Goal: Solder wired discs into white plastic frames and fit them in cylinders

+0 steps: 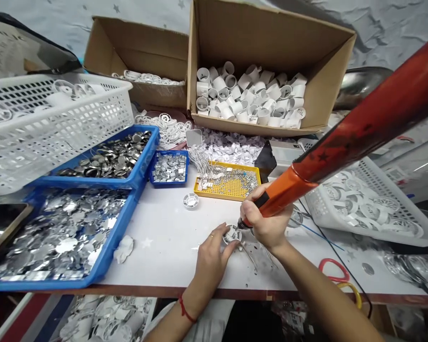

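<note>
My right hand (pixel 267 218) is wrapped round the lower end of a long red and orange electric screwdriver (pixel 288 190), which slants up to the right. Its dark tip (pixel 241 224) points down at a small white round plastic part (pixel 231 233); I cannot tell whether it touches a screw. With fingers and thumb about that part's edge, my left hand (pixel 213 251) holds it on the table. Thin pale wires (pixel 248 256) trail from it toward the front. A similar white round part (pixel 190 201) lies farther back. Beyond it sits a yellow tray (pixel 228 192) with small screws and wired white pieces.
Blue trays (pixel 119 237) of metal discs and pieces stand left, below a white basket (pixel 103 107). Cardboard boxes (pixel 271 28) with white plastic rings and cords are behind. On the right are a basket (pixel 381 228) of white parts and red-and-yellow-handled scissors (pixel 333 270).
</note>
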A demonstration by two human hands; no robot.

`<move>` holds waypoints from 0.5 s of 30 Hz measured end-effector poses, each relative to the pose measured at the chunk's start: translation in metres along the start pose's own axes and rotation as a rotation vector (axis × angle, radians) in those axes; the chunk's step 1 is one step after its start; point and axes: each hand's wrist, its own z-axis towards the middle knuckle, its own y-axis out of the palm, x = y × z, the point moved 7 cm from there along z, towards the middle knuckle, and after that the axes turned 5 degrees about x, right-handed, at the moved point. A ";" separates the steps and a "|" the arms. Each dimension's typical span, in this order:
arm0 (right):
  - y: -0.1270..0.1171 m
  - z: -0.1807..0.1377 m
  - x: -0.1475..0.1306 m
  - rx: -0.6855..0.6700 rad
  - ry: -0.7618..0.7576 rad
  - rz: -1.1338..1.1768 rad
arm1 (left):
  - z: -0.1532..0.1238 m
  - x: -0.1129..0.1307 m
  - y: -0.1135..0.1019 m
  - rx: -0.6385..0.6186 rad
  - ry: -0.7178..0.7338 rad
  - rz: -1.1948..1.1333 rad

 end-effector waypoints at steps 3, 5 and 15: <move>0.003 -0.002 -0.003 -0.026 -0.014 -0.002 | 0.000 0.001 0.002 -0.019 -0.005 0.021; 0.003 -0.002 -0.005 -0.027 -0.019 0.013 | 0.000 0.002 0.003 -0.036 -0.002 0.036; 0.005 -0.002 -0.005 -0.105 -0.016 0.020 | 0.001 0.003 0.004 -0.082 0.006 0.066</move>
